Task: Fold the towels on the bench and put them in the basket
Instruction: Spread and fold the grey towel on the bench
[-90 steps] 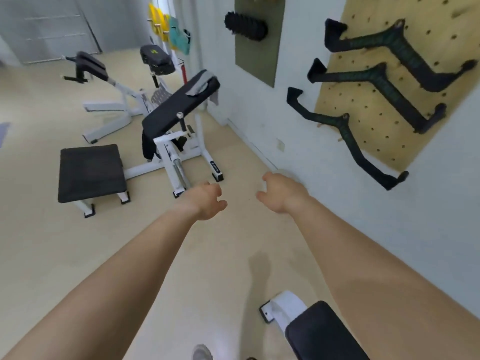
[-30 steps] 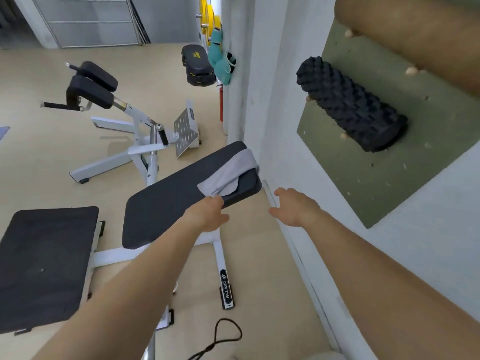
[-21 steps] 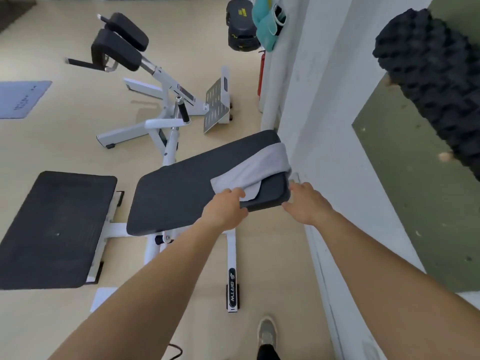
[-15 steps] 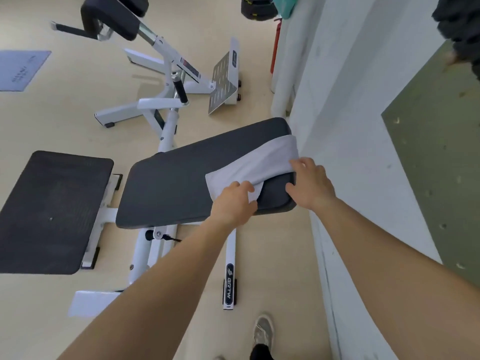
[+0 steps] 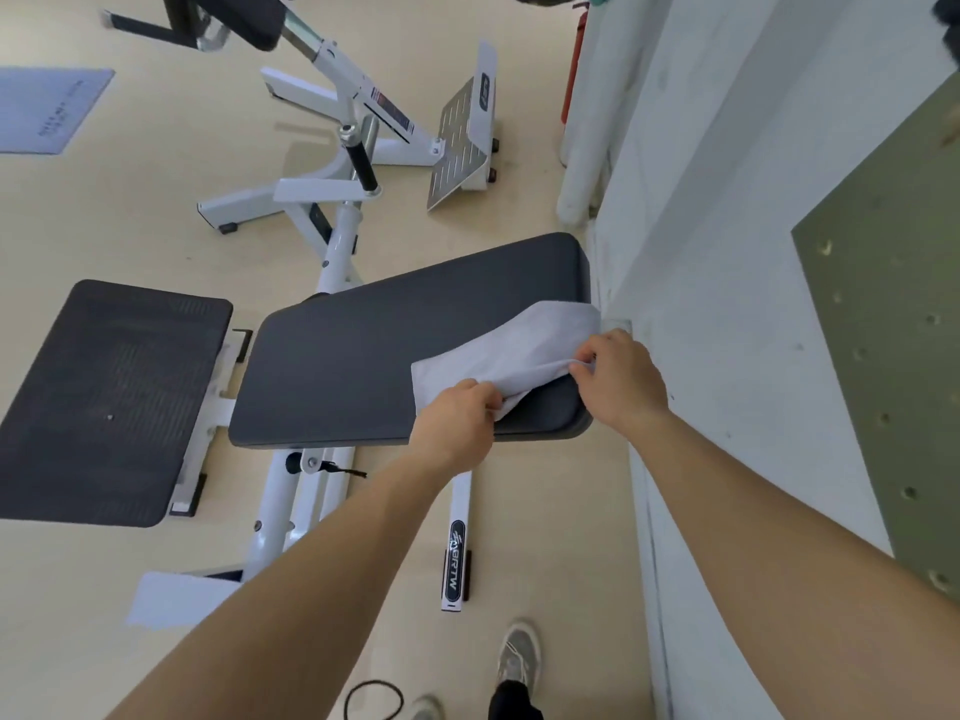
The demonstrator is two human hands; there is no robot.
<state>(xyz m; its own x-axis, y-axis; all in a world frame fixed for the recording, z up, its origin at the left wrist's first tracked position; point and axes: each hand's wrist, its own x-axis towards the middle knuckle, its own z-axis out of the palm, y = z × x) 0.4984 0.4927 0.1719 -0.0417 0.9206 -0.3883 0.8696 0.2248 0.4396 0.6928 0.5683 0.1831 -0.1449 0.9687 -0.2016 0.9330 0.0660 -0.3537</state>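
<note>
A light grey towel (image 5: pixel 524 345) lies across the right end of a black padded bench (image 5: pixel 374 356) on a white frame. My left hand (image 5: pixel 454 423) grips the towel's near edge, fingers curled round the cloth. My right hand (image 5: pixel 618 379) pinches the towel's right edge, which lifts a little off the pad. Part of the towel hangs over the bench's far right end by the wall. No basket is in view.
A second black pad (image 5: pixel 109 402) sits left of the bench. Another white exercise machine (image 5: pixel 358 122) stands behind. A white wall (image 5: pixel 737 252) with a green pegboard (image 5: pixel 893 356) runs along the right. My feet and a black loop (image 5: pixel 374 701) are on the beige floor below.
I walked up to the bench and both hands reached the towel. They now hold its near and right edges, and the cloth has bunched and slid toward me.
</note>
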